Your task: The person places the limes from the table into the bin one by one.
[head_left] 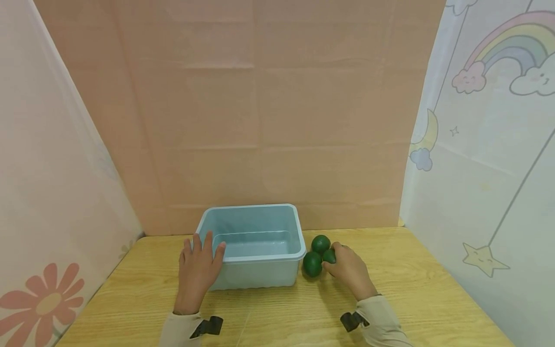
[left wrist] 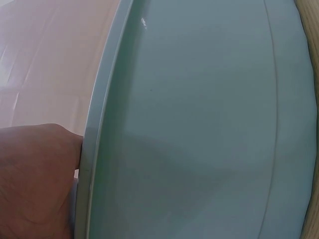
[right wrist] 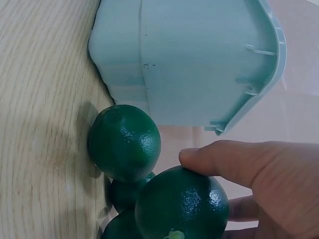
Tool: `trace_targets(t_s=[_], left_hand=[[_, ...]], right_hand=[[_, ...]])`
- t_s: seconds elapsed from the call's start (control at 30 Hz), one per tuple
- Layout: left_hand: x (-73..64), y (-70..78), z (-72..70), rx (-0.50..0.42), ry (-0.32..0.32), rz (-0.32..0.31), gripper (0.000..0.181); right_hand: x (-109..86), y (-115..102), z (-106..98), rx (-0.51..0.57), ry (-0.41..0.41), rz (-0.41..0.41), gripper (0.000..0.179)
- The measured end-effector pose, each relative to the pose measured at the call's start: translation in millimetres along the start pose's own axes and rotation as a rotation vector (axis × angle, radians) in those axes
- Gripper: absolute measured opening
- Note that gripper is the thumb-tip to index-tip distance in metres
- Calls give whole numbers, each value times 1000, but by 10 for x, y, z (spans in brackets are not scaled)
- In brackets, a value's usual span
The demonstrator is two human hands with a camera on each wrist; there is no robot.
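A pale blue plastic bin point(head_left: 256, 274) stands on the table. My left hand point(head_left: 198, 272) rests on its front left corner, fingers straight and spread over the rim. The left wrist view shows part of that hand beside the rim point(left wrist: 97, 119). To the right of the bin lie glossy dark green limes. My right hand point(head_left: 350, 272) grips one lime point(right wrist: 182, 204) between thumb point(right wrist: 214, 158) and fingers. Another lime point(right wrist: 124, 142) sits next to the bin's wall, with more limes point(right wrist: 122, 226) partly hidden behind the held one.
The wooden table point(head_left: 269, 318) ends at a tan backdrop point(head_left: 260, 120). Patterned cloth walls point(head_left: 477, 193) flank it left and right. Each sleeve carries a black wrist camera mount point(head_left: 212, 326).
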State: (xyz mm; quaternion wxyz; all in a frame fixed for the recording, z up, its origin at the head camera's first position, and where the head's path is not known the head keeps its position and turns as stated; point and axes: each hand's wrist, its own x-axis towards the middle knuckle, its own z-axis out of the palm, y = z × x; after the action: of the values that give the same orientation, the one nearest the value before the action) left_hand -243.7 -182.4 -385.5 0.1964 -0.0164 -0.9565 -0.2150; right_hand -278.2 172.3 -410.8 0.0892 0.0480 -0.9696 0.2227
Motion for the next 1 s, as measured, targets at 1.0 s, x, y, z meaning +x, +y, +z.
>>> trace_targets(t_s=[1.0], left_hand=[[-11, 1, -5, -9, -18, -7, 61]], right_hand=[[-2, -37, -16, 12, 42, -8, 55]])
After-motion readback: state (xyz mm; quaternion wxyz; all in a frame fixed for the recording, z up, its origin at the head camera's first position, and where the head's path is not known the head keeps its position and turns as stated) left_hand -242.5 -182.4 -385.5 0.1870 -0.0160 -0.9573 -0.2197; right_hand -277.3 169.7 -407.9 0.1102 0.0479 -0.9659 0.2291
